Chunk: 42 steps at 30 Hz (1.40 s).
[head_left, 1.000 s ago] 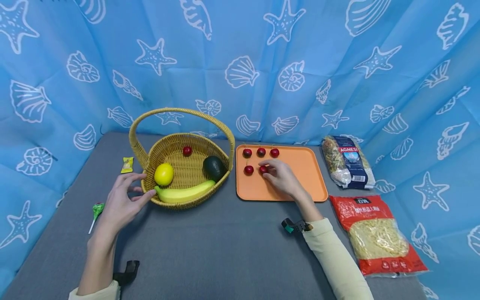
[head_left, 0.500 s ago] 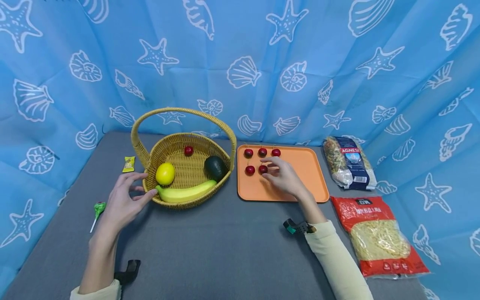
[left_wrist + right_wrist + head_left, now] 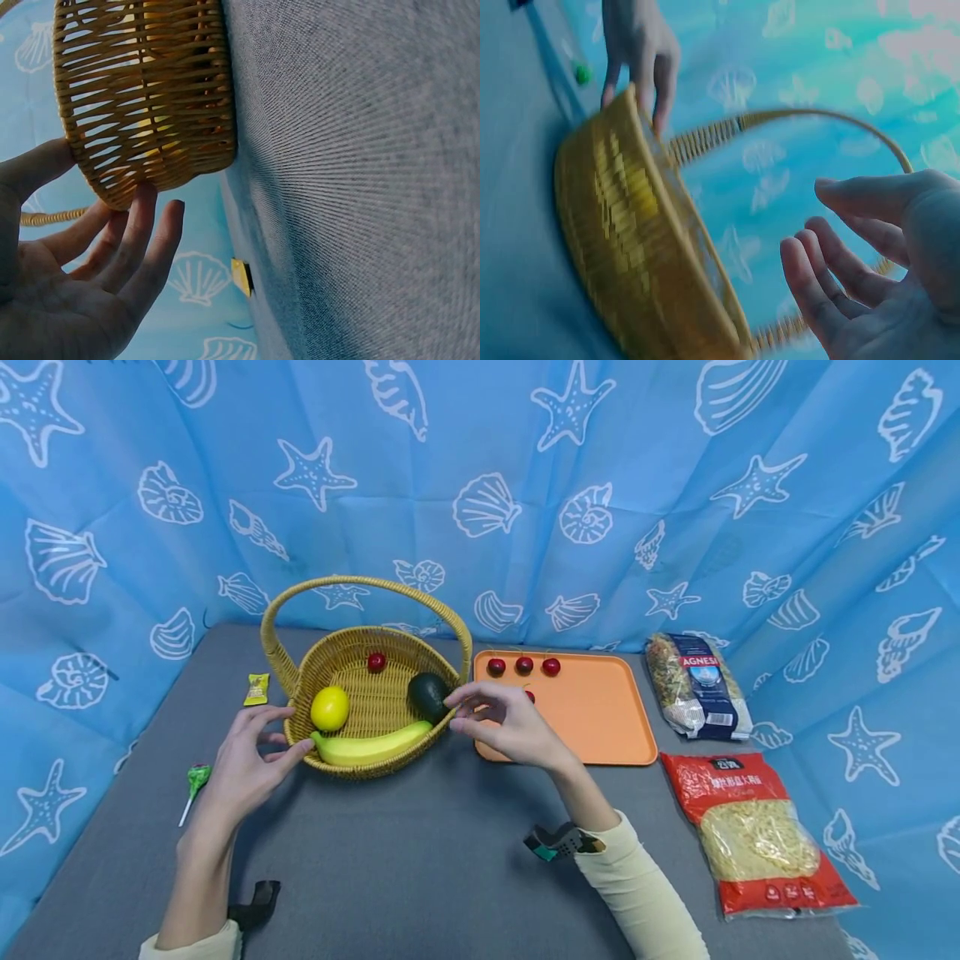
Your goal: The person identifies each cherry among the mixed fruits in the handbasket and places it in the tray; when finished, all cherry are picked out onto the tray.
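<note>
Blue curtain (image 3: 480,485) printed with white shells and starfish, wrapping three sides, grey cloth-covered table (image 3: 420,860), even light

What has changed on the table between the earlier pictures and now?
The right hand left the orange tray and moved left to the basket rim, empty and open. The left hand stayed against the basket's other side. Fruit, cherries and bags stayed in place.

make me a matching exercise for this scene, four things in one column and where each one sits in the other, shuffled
Things:
1. lemon
2. lollipop
3. red pasta bag
4. three cherries in a row

Places:
A. far edge of the orange tray
B. on the table, near right
C. inside the wicker basket
D. on the table, left of the left hand

Pairs: 1-C, 2-D, 3-B, 4-A
</note>
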Tool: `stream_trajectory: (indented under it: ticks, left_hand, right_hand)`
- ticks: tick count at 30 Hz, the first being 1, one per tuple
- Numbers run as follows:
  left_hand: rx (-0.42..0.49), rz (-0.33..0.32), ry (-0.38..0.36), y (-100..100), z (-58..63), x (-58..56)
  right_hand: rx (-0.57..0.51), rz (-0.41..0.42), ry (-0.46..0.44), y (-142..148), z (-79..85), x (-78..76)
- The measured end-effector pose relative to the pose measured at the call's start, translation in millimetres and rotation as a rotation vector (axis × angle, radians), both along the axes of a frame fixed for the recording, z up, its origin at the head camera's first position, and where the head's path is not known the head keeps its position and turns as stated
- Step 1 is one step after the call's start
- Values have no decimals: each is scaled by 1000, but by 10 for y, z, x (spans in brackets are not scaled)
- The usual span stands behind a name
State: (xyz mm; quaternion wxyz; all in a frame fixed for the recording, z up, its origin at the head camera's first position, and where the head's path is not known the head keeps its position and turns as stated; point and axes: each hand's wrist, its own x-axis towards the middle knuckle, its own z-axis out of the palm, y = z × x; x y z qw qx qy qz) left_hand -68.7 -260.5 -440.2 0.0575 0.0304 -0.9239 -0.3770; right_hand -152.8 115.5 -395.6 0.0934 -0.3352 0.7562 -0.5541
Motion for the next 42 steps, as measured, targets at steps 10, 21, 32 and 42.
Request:
stream_trajectory:
  ticks: [10, 21, 32, 42]
  left_hand:
    - [23, 8, -2, 8, 2, 8]
    - [4, 14, -6, 7, 11, 27]
    - [-1, -8, -8, -25, 20, 4]
    - [3, -5, -5, 5, 13, -7]
  right_hand:
    - [34, 23, -56, -947, -40, -361]
    - [187, -166, -299, -1555, -234, -845]
    - [127, -278, -509, -1820, -359, -853]
    - [-28, -454, -645, -1946, -439, -774]
